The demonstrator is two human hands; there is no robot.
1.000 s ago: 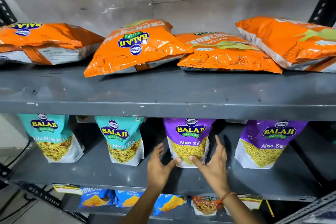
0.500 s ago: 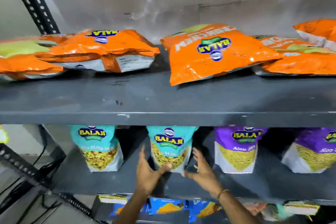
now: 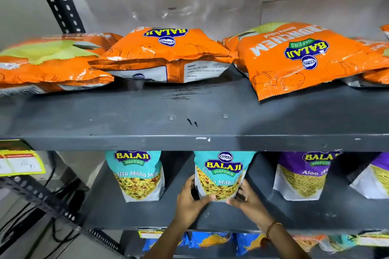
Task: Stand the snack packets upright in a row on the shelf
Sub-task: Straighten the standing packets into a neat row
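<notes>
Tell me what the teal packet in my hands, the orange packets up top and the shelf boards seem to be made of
Teal packet: looks like printed plastic film, fairly matte, with a clear window showing the snack mix. Orange packets: glossy plastic or foil-laminate film, judging by bright glare, wrinkles and crimped end seals. Shelf boards: probably painted metal, dark grey, with chips and scuffs along the front edge.

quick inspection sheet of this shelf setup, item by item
surface: grey middle shelf, bare at the front
job's things: teal packet upright, held; second teal packet and purple packet upright in the row
clutter: orange packets lying flat on the upper shelf
hands: left hand and right hand grip the teal packet's lower corners
cables: black cables at lower left
surroundings: slotted black upright, grey wall behind
</notes>
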